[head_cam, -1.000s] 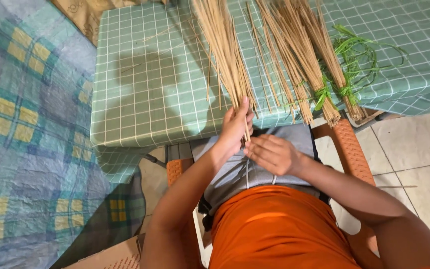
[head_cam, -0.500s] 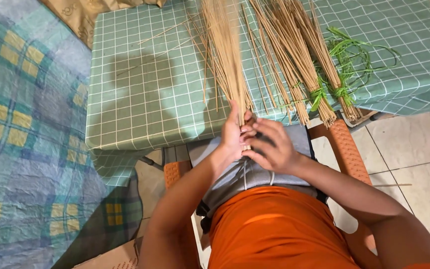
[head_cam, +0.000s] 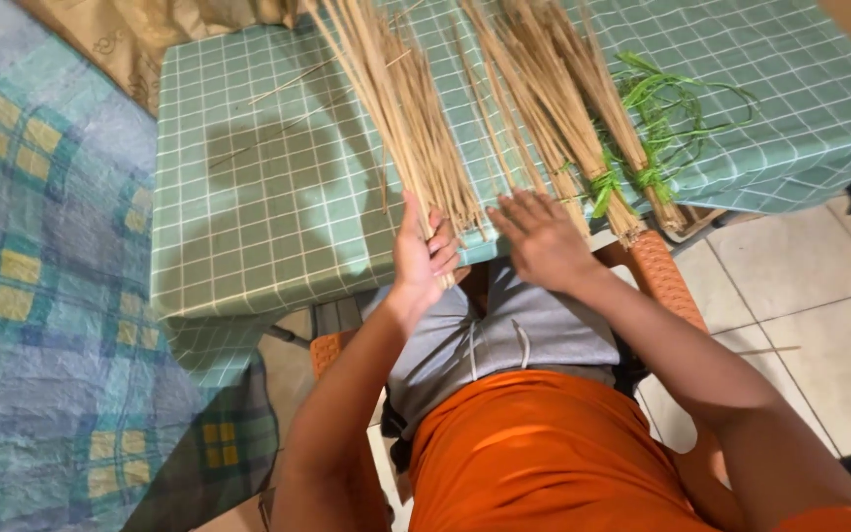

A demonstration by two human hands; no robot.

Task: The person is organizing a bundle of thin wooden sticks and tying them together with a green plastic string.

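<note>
A table (head_cam: 248,197) draped in a green cloth with a white grid pattern carries all the stick material; no package, label or sign shows. Near the table's front edge, the left hand (head_cam: 424,258) is closed around the lower ends of a loose bundle of sticks (head_cam: 396,99), thin, straw-coloured and dry-looking. The bundle's long axis runs from the hand at the front edge up toward the far edge, leaning left, and the sticks fan out as they go. A few single sticks (head_cam: 288,79) lie scattered on the cloth to the left of it. The right hand (head_cam: 542,236) lies flat and open, palm down, fingers spread, at the front edge just beside the bundle, holding nothing. Right of it lie 2 tied bundles (head_cam: 583,128), each bound near its lower end with green strip; loose green strips (head_cam: 682,103) curl toward the table's right edge.
</note>
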